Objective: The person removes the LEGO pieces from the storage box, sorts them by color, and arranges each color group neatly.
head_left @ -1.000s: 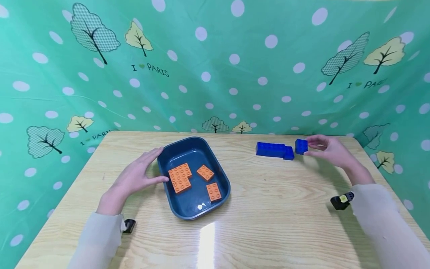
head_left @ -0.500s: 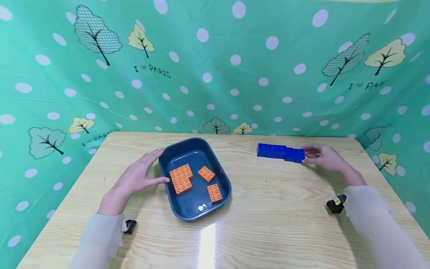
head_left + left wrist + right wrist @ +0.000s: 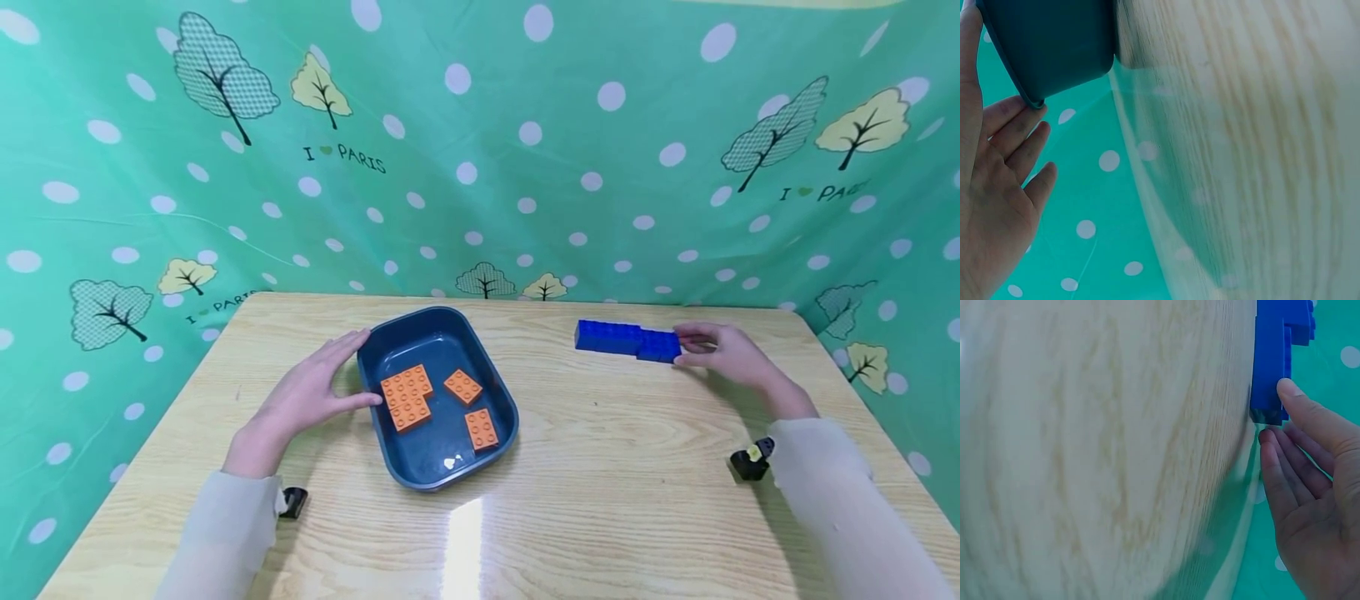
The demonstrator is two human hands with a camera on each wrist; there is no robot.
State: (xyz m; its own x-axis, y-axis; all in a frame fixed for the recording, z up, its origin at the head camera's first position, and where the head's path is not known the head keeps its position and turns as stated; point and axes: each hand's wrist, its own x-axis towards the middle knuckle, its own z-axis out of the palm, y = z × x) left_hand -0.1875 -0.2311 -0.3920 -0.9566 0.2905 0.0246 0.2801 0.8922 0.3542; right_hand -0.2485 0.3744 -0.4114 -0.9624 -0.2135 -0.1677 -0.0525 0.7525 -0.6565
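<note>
A dark blue plastic tray [image 3: 450, 472] holds several orange toy bricks [image 3: 407, 396]. My left hand [image 3: 303, 392] rests against its left side, thumb and fingers spread apart. In the left wrist view, fingertips touch the tray's rim [image 3: 1034, 103]. At the back right, my right hand [image 3: 723, 354] pinches the end of a blue toy brick [image 3: 667, 347], standing in line against other blue bricks [image 3: 607, 337]. In the right wrist view, the thumb [image 3: 1290, 389] lies on the blue brick's edge [image 3: 1267, 369], and the other fingertips are near its end.
The wooden table [image 3: 570, 492] has a bright reflection at its front. A green dotted cloth [image 3: 480, 167] hangs along its back and sides. Small black devices [image 3: 750, 461] sit at the wrists.
My right hand has brought its blue brick left and nearer, against the end of the row. The brick now lines up with its neighbour. My left hand stays at the tray.
</note>
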